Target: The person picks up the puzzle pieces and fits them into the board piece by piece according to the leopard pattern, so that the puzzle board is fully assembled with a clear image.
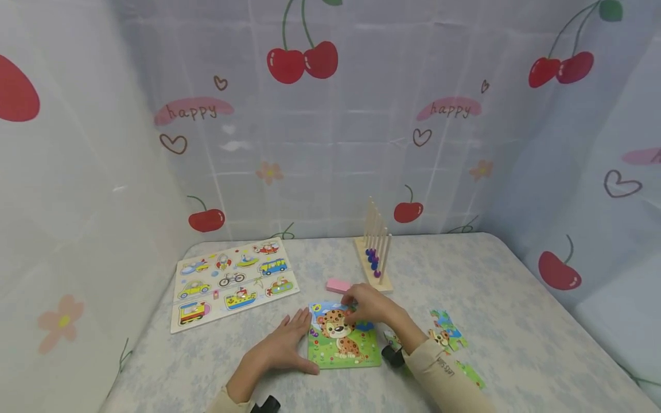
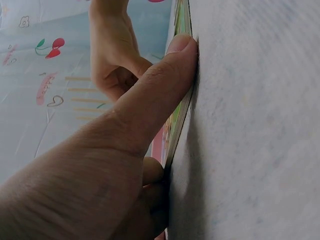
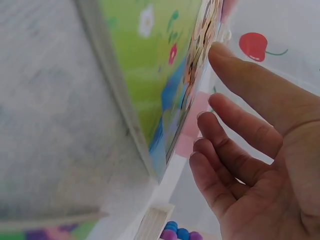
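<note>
A square picture puzzle (image 1: 343, 347) with a spotted leopard cub on green grass lies on the table between the hands. My left hand (image 1: 286, 347) rests along its left side. In the left wrist view, the thumb (image 2: 172, 65) touches the puzzle's edge. My right hand (image 1: 369, 304) is over the puzzle's upper right part. In the right wrist view, its fingers (image 3: 232, 152) are bent loosely, apart from the thumb, and hold nothing. Loose puzzle pieces (image 1: 449, 330) lie right of the right forearm, with another green piece (image 1: 470, 374) nearer the front.
A wooden peg board (image 1: 214, 304) with vehicle pictures lies at the left. Behind the leopard puzzle is a pink block (image 1: 337, 285). A wooden stand (image 1: 385, 284) with upright rods and blue and purple beads (image 1: 373, 259) stands at the back. Cherry-print curtains surround the table.
</note>
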The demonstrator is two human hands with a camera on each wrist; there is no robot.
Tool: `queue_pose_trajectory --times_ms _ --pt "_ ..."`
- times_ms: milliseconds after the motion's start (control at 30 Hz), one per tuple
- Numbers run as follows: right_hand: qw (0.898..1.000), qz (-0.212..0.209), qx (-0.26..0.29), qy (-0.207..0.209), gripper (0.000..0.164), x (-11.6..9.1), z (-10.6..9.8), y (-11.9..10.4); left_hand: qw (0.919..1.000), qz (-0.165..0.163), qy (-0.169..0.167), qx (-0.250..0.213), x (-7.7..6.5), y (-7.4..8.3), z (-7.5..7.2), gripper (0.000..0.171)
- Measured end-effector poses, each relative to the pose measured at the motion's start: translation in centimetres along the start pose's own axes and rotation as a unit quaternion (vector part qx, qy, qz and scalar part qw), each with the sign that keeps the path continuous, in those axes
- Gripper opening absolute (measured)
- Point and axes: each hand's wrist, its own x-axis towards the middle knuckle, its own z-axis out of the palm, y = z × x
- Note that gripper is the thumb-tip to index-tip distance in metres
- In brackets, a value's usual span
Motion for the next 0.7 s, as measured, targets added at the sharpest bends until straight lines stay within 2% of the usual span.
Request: queue_pose_trajectory --times_ms 700 --pt "1.000 -0.010 0.009 0.002 0.049 -1.6 -0.7 1.6 1.0000 -0.002 0.001 -0.003 0.1 -0.1 0.1 0.123"
